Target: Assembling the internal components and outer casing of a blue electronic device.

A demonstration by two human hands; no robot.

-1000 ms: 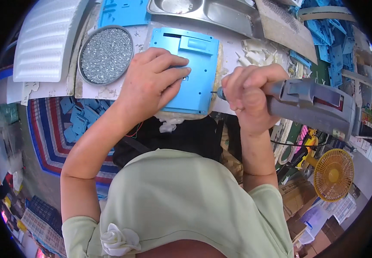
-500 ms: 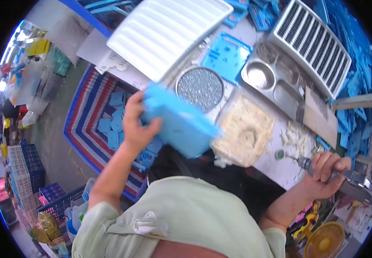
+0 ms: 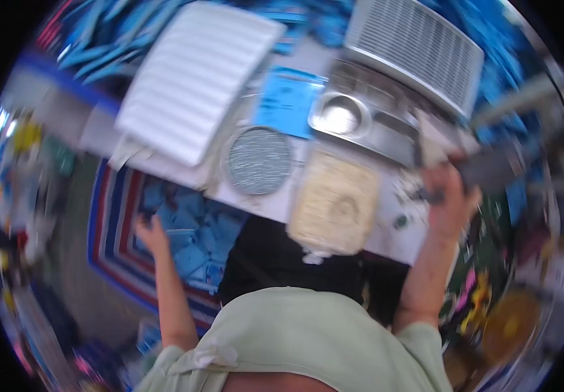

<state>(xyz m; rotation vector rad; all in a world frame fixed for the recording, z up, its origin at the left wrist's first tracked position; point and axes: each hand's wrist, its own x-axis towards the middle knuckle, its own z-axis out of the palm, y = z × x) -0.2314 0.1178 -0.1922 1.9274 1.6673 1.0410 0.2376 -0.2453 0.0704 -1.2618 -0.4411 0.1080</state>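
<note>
My left hand (image 3: 152, 232) is at the left, by the rim of a striped woven bag (image 3: 109, 225) filled with blue plastic parts (image 3: 194, 238). Its blurred fingers look apart, and nothing shows in them. On the right, my right hand (image 3: 450, 196) is closed around a grey power screwdriver (image 3: 491, 171), held over the table's right side with its tip pointing left. A cream, plastic-wrapped block (image 3: 334, 202) with a round dent sits at the table's front edge. Beside it stands a round tin (image 3: 258, 161) of small silvery pieces.
A blue flat part (image 3: 287, 101) lies behind the tin, next to a metal compartment tray (image 3: 386, 134). A white ribbed panel (image 3: 194, 81) is at the far left, a grey slotted rack (image 3: 416, 49) at the far right. Blue parts heap up behind. A yellow fan (image 3: 510, 326) stands lower right.
My left hand has let go of the blue plastic box and moved down and left to the bag. My right hand has swung the power screwdriver up and inward. The view has shifted.
</note>
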